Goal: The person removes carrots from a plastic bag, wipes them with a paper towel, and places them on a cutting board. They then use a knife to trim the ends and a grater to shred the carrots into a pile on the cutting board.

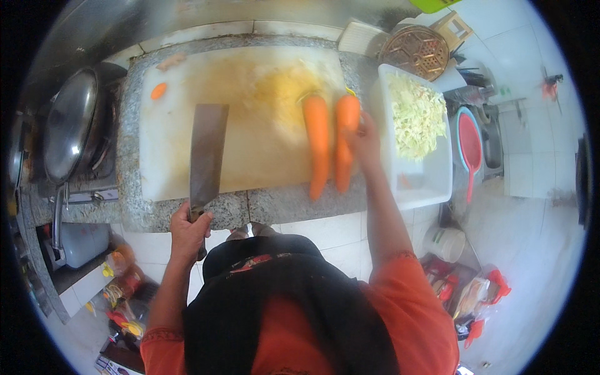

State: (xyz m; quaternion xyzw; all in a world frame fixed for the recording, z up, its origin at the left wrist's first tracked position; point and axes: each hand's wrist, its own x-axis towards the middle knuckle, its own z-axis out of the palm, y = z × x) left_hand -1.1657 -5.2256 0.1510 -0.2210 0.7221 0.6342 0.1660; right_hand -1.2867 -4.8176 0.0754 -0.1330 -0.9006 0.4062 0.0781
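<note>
holding the cleaver, steadying two carrots

gripping the cleaver (206, 153) by its handle, the left hand (189, 230) is wrapped tight at the near edge of the tabletop (275, 206), blade lying flat on the pale cutting board (250, 125). over on the other side, the right hand (364, 142) rests its fingers on two carrots (330, 147) lying side by side, tips pointing back toward the person; its grip is loose, fingers laid on the right-hand carrot rather than closed around it. just beyond sits a white tub of shredded cabbage (415, 115), touching the board's edge. a stray carrot slice (159, 91) lies at the far left corner, a wok lid (72, 125) off to the left. this looks like the lining-up step before cutting: the next move seems to call for bringing blade and carrots together, fingers curled well clear.
</note>
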